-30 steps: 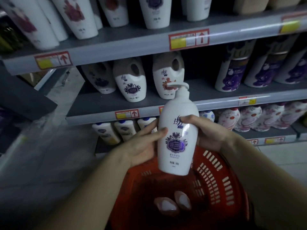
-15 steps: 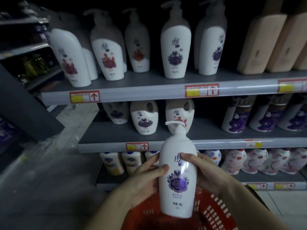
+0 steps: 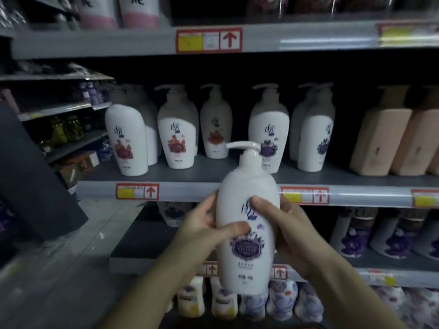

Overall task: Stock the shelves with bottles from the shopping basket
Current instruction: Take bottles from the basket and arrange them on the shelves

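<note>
Both hands are up in front of the shelving w/ one white pump bottle point(image 3: 247, 224) held upright between them. Left hand point(image 3: 202, 231) wraps the bottle's left side, thumb lying across the front just above the purple label, fingers curled round the back. Right hand point(image 3: 292, 231) grips the right side, thumb pressed on the front near the printed logo, other fingers hidden behind. So both are closed on it, bottle clear of any shelf, hanging in the air.

Its pump head point(image 3: 243, 146) points left and sits about level w/ the bases of the bottles on the middle shelf point(image 3: 213, 172); the body overlaps that shelf's front edge, between two red-and-yellow price tags point(image 3: 137, 191). Bottom of the bottle reaches down past the front edge of the next shelf below.

On the middle shelf: a row of matching white pump bottles, red-label ones point(image 3: 177, 138) toward the left end, purple-label ones point(image 3: 269, 138) right of centre, w/ a bare gap at the front edge between those groups, directly behind the held bottle's pump. Peach-coloured bottles point(image 3: 380, 143) stand at the right end. Lower shelf has purple-flower bottles point(image 3: 354, 233) on the right. Picture's dim and a bit blurred. A sliver of red shows at the bottom edge, too little to identify.
</note>
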